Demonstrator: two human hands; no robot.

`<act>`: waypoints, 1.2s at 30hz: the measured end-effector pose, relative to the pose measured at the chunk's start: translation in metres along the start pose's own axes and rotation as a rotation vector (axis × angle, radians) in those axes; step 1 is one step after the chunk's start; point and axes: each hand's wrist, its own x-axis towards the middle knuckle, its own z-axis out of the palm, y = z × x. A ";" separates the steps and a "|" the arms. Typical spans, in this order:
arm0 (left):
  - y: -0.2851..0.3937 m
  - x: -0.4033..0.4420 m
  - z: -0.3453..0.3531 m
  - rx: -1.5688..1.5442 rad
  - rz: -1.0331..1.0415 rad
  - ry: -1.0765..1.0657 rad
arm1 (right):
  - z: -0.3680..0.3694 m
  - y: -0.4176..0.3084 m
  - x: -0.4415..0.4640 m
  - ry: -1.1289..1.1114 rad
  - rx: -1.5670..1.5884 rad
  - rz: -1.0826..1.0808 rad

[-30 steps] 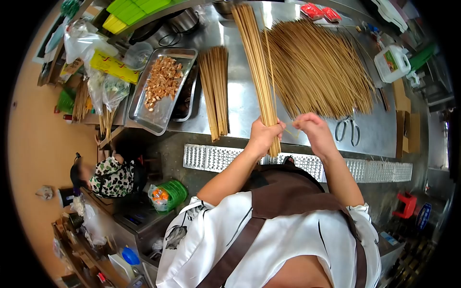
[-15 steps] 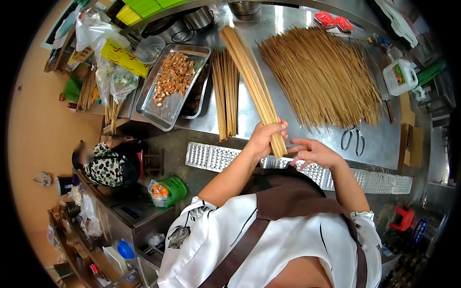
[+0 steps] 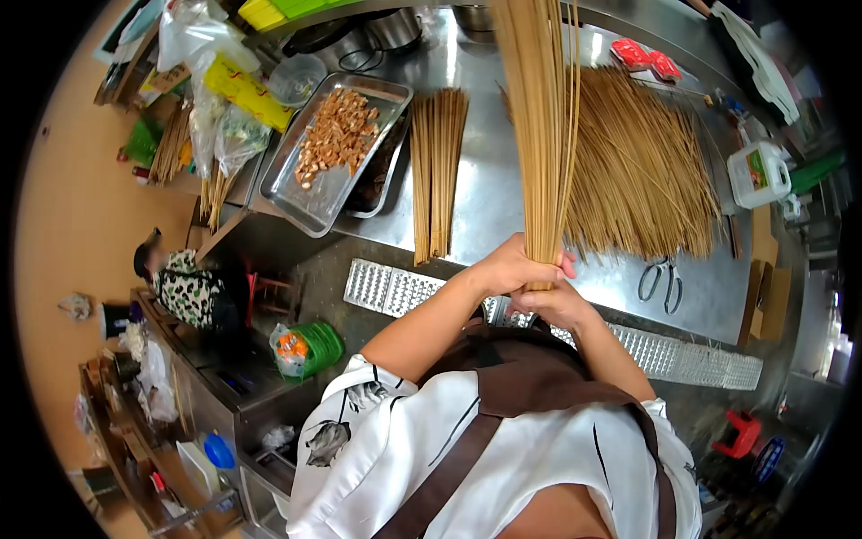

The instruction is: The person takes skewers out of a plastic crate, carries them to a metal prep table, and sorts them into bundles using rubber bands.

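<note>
My left hand point(image 3: 514, 267) is wrapped around the lower part of a thick bundle of bamboo skewers point(image 3: 539, 135). The bundle stands nearly upright in view, its top spreading towards the far edge, with a few sticks splayed to the right. Just below, my right hand point(image 3: 558, 304) closes around the bundle's bottom end, its fingers partly hidden. Behind and to the right lies a wide pile of bamboo skewers point(image 3: 637, 171) on the steel table point(image 3: 480, 193). Two narrow bundles of skewers point(image 3: 438, 175) lie to the left.
A metal tray point(image 3: 310, 211) of chopped brown pieces overlaps another tray at left. Scissors point(image 3: 661, 286) lie at the table's front right, near a white jug point(image 3: 759, 175). Red packets point(image 3: 646, 59) sit at the back. Another person point(image 3: 193, 287) sits at far left.
The bundle has swung from a leftward tilt to nearly upright and come closer to the camera. My right hand, apart from it before, has closed around its lower end.
</note>
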 end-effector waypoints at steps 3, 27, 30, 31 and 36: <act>0.000 0.000 -0.002 -0.152 0.012 -0.072 | -0.019 -0.001 0.005 -0.140 -0.086 -0.033; -0.068 -0.094 0.033 1.108 0.187 1.070 | 0.006 0.083 0.075 0.205 0.353 0.429; -0.078 -0.096 0.025 0.916 0.168 1.107 | 0.014 0.080 0.076 0.188 0.341 0.397; -0.080 -0.096 0.021 0.775 0.192 1.101 | 0.016 0.081 0.078 0.180 0.336 0.398; -0.092 -0.093 0.010 0.576 0.201 0.980 | 0.008 0.084 0.078 0.155 0.354 0.324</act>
